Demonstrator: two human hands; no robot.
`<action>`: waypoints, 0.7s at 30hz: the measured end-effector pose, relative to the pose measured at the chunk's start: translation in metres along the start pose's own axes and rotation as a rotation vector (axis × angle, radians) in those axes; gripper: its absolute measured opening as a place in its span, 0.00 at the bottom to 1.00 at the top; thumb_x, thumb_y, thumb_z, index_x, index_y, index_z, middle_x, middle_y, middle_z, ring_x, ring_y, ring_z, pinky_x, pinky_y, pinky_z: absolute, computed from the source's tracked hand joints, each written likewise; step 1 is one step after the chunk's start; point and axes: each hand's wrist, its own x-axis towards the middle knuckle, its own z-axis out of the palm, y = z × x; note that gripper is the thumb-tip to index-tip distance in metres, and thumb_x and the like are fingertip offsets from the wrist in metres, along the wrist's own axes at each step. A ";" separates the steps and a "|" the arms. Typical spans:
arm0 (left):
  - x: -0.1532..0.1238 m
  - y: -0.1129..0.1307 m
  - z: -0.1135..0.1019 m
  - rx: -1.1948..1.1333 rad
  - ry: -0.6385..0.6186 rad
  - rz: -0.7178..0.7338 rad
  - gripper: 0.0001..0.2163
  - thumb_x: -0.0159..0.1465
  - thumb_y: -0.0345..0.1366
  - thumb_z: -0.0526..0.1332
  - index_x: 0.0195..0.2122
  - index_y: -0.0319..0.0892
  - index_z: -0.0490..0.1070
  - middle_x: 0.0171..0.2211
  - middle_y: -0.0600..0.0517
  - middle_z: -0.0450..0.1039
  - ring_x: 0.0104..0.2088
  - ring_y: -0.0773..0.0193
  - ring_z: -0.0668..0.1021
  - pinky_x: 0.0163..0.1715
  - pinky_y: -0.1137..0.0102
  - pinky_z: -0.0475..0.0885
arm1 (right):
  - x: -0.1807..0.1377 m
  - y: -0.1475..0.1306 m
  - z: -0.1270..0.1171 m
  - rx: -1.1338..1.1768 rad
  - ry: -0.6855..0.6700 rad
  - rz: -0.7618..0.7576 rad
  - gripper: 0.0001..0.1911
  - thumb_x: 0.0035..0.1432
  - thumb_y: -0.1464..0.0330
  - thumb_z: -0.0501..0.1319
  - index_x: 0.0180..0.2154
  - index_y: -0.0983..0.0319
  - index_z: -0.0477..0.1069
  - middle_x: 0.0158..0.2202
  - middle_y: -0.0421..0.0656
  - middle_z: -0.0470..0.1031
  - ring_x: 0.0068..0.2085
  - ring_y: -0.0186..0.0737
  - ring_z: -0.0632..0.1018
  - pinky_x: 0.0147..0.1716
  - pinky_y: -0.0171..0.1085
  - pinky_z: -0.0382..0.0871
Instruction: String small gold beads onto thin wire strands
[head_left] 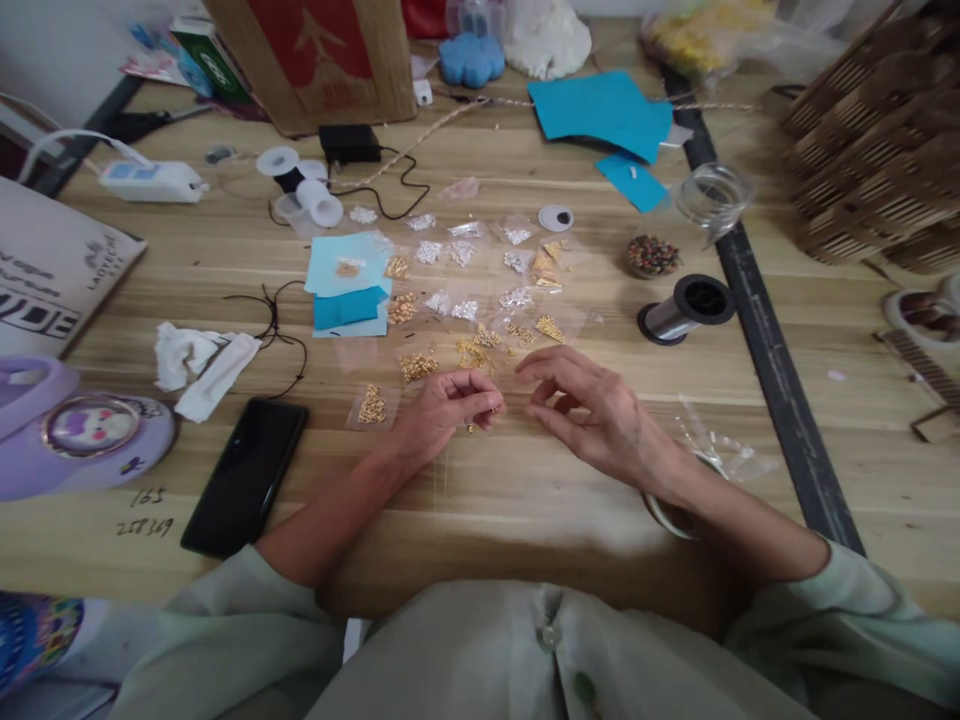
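My left hand is closed in a pinch on a small gold bead at its fingertips. A thin pale thread hangs below that hand, and another bit of gold shows just under the fingers. To the right, my right hand is held with thumb and fingers apart, and I see nothing between them. Just beyond both hands lie loose gold pieces. Small clear bags of gold beads and another bag of gold beads lie by my left hand.
Silver findings lie in bags farther back. A wire spool and an open jar of mixed beads stand to the right. A black phone and a purple shoe are at left. A cardboard box stands behind.
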 end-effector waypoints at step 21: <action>-0.001 0.000 0.001 -0.075 -0.111 -0.057 0.08 0.53 0.35 0.68 0.28 0.36 0.72 0.26 0.52 0.74 0.25 0.71 0.74 0.28 0.74 0.68 | 0.006 0.019 0.010 0.019 -0.073 0.045 0.04 0.62 0.72 0.56 0.35 0.64 0.69 0.31 0.41 0.72 0.31 0.32 0.71 0.30 0.32 0.63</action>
